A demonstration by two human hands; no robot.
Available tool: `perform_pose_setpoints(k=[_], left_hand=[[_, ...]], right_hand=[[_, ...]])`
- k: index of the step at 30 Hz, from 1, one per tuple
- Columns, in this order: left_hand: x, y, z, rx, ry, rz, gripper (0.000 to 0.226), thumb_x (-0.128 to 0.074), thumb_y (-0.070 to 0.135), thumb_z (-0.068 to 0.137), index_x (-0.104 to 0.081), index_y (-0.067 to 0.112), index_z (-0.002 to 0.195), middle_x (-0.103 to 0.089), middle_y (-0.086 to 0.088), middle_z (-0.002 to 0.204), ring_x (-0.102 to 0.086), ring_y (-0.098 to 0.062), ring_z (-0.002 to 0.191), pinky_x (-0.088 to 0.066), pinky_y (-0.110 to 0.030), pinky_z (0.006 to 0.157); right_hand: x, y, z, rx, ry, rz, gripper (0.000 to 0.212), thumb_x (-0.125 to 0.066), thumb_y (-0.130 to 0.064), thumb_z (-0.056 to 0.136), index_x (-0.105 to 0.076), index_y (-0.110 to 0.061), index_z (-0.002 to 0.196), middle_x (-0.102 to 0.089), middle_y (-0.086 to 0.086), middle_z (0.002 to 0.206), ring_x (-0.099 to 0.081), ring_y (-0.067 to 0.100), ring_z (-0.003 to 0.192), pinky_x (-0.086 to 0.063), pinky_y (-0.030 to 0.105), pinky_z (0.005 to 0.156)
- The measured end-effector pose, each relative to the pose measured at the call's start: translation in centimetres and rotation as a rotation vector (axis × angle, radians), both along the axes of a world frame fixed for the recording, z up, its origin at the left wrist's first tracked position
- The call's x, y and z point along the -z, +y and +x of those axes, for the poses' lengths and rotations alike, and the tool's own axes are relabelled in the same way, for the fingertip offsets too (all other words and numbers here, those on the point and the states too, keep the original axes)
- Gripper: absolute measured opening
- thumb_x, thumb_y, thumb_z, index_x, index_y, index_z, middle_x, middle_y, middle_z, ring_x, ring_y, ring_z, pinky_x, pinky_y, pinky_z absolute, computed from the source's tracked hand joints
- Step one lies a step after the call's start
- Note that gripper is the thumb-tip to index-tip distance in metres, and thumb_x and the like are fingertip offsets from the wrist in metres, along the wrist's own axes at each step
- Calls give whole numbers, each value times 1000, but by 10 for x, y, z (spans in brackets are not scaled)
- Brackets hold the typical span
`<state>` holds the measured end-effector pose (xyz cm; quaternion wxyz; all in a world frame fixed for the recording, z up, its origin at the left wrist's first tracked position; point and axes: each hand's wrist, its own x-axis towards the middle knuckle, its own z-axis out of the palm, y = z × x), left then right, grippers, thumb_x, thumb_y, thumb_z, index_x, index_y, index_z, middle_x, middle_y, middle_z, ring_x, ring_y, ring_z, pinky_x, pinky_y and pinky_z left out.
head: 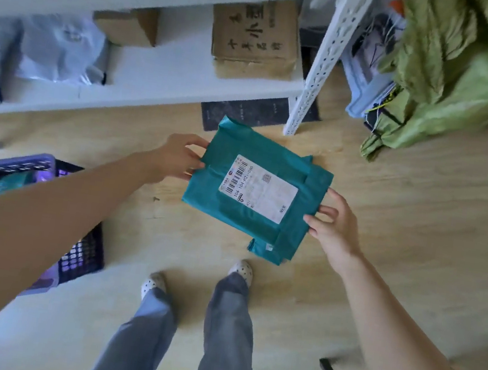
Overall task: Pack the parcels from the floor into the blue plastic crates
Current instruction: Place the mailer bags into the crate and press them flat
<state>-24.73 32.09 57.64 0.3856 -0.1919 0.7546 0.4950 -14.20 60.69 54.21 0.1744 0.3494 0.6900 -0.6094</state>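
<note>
Our two forearms reach in from the bottom corners, with our legs and spotted shoes (241, 270) on the wooden floor (419, 225) between them. Our left hand (177, 158) pinches the left edge of the teal parcel (232, 214), thumb on top. Our right hand (335, 226) grips the opposite edge, fingers curled against it. So both hands are closed on the parcel, one to each side. It shows its white shipping label (259, 188) upward and seems to us to be lifted just off the floor, in front of our feet, though we cannot be sure it is clear of the boards. A further teal edge (265, 250) peeks out beneath it; we cannot tell whether that is a second parcel or a fold of the same wrapping.

The blue crate (7, 161) sits on the floor to our left, partly hidden by our left arm, and at least one teal packet (12, 182) already lies inside it. We judge the task to be under way, not finished: something is packed, this parcel is in hand and not yet in the crate. No other loose parcels show on the floor in view.

Ahead stands a white shelf (188, 83) carrying cardboard boxes (254, 38) and grey poly bags (58, 49); green fabric (471, 75) is heaped at the upper right.
</note>
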Motion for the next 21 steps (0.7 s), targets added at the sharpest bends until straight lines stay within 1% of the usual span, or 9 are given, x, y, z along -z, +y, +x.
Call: perform_pose_setpoints(k=[3,5,7,11,13,15,17,19,21], left_hand=[[-17,-56,19,-100,17,5,36,-53,-11,87,-55,16,111,-60,-10,82,-64,-15,59,-57,-22,57],[-27,-94,34,-176,30,1,37,-54,-11,87,-55,17,111,-61,-8,80,-64,-13,57,-58,-25,61],[-39,-134,52,-247,35,-4,37,-54,-10,88,-56,18,111,-64,-7,82,-65,-16,64,-58,-28,65],[-60,-216,98,-382,59,11,39,-55,-10,87,-57,18,113,-67,-7,86,-69,-13,60,-60,-28,64],[-70,-256,124,-449,74,22,40,-55,-12,87,-57,15,116,-66,-10,89,-68,-17,63,-59,-31,66],[-82,-295,151,-519,89,21,39,-55,-12,87,-56,12,117,-65,-13,91,-68,-18,63,-60,-30,62],[-94,-330,177,-593,106,18,38,-54,-13,87,-56,12,116,-62,-11,86,-67,-12,51,-59,-26,55],[-101,-364,203,-669,106,14,39,-55,-12,87,-56,12,117,-62,-10,83,-66,-12,49,-59,-28,57],[-103,-397,228,-723,95,-9,39,-57,-10,87,-56,12,120,-64,-9,85,-67,-16,55,-60,-34,64]], right_hand=[[-20,-43,-12,-103,0,-6,71,-62,12,83,-38,-20,142,-59,10,113,-62,6,82,-54,23,60],[-32,-75,-18,-174,8,-4,72,-60,14,82,-38,-20,142,-59,11,116,-64,12,84,-55,23,60],[-46,-111,-22,-261,25,7,72,-60,14,82,-40,-21,141,-59,9,117,-64,14,87,-55,27,64],[-76,-190,-22,-423,83,34,67,-59,17,81,-45,-19,136,-57,7,105,-60,10,85,-53,23,55],[-87,-231,-19,-502,121,62,69,-61,17,80,-45,-18,137,-56,5,101,-60,11,87,-53,20,52],[-96,-274,-15,-568,150,78,70,-61,18,78,-44,-16,137,-57,6,103,-60,17,92,-55,28,60],[-103,-318,-10,-642,171,98,73,-60,20,78,-43,-17,138,-58,7,104,-58,15,91,-56,38,70],[-108,-362,-4,-711,177,110,75,-60,20,77,-42,-18,139,-58,9,106,-60,17,92,-57,44,76],[-109,-402,1,-777,194,137,76,-61,19,77,-42,-18,140,-58,8,108,-61,24,100,-56,48,80]])
